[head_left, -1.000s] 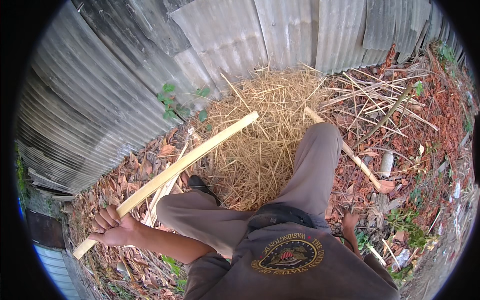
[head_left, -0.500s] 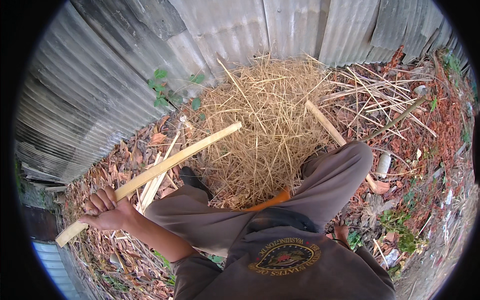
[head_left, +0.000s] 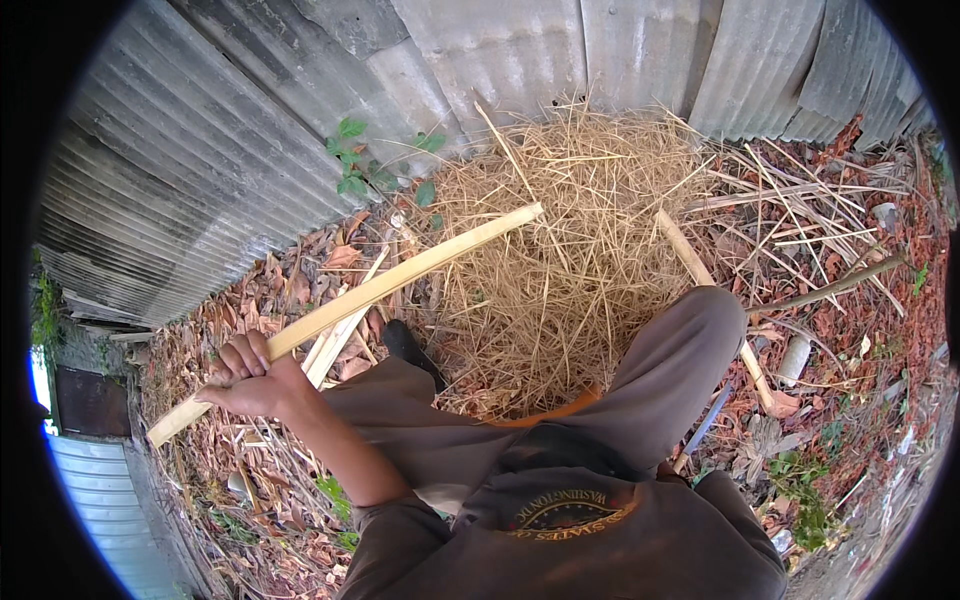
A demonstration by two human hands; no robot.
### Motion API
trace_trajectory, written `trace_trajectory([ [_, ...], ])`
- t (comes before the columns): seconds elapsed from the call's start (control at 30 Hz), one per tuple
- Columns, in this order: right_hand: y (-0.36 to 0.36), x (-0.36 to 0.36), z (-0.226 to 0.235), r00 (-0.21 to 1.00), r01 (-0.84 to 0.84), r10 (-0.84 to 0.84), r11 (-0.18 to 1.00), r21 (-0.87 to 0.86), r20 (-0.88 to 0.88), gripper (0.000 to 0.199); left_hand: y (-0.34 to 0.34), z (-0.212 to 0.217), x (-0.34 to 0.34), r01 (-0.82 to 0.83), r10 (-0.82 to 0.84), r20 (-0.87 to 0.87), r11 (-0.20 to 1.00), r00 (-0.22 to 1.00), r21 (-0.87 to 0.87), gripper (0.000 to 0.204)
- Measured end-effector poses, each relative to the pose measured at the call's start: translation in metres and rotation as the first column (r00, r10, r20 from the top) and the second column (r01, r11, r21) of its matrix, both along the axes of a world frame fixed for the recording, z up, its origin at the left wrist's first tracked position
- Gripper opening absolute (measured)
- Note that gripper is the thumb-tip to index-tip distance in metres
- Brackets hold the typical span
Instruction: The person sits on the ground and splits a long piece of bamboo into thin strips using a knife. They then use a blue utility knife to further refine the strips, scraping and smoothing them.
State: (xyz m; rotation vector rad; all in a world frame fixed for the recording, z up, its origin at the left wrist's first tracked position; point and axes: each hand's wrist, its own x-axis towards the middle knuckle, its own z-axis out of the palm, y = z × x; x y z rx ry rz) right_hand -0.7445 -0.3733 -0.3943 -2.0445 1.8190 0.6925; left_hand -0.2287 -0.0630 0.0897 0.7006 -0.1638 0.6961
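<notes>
My left hand [head_left: 247, 377] is closed around the lower part of a long, pale split bamboo strip [head_left: 400, 276]. The strip slants up to the right, its far end over a heap of thin, straw-coloured shavings [head_left: 590, 230]. By my right thigh, a knife [head_left: 710, 415] shows a narrow bluish-grey blade and a bit of light handle. My right hand [head_left: 666, 471] is at that handle, mostly hidden behind my shirt and leg; its fingers hardly show. My bent legs frame the near side of the heap, where an orange-brown piece [head_left: 560, 408] lies.
A corrugated metal fence [head_left: 500, 60] stands behind the heap. A thick pale stick [head_left: 685, 245] leans beyond my right knee. Thin strips [head_left: 810, 195] lie scattered at the right, near a greenish branch [head_left: 840, 285] and a whitish cylinder [head_left: 794, 361]. More pale slats [head_left: 335, 345] lie on dry leaves.
The knife blade has come into sight beside my right thigh. My right hand has slipped further behind my shirt. The view has shifted; my left hand still grips the bamboo strip.
</notes>
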Motion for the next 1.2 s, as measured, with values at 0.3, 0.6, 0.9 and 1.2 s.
trace_trajectory([
  [0.3, -0.006, -0.005, -0.013, 0.995, 0.072, -0.074, 0.997, 0.040, 0.061, 0.045, 0.008, -0.042, 0.021, 0.069, -0.091, -0.115, 0.981, 0.989, -0.179, 0.058],
  [0.6, 0.010, -0.029, -0.061, 0.851, 0.382, -0.359, 0.924, 0.016, 0.383, 0.038, 0.040, -0.065, 0.027, 0.096, -0.143, -0.172, 0.962, 0.975, -0.254, 0.064],
  [0.9, 0.025, 0.032, -0.008, 0.816, 0.164, -0.050, 0.975, -0.147, 0.576, 0.041, 0.052, -0.056, 0.021, 0.120, -0.133, -0.049, 0.971, 0.990, -0.209, 0.066],
  [1.2, 0.046, 0.035, -0.051, 0.875, -0.085, 0.005, 0.986, 0.143, 0.484, 0.044, 0.040, -0.045, 0.004, 0.071, -0.095, -0.098, 0.971, 0.991, -0.229, 0.064],
])
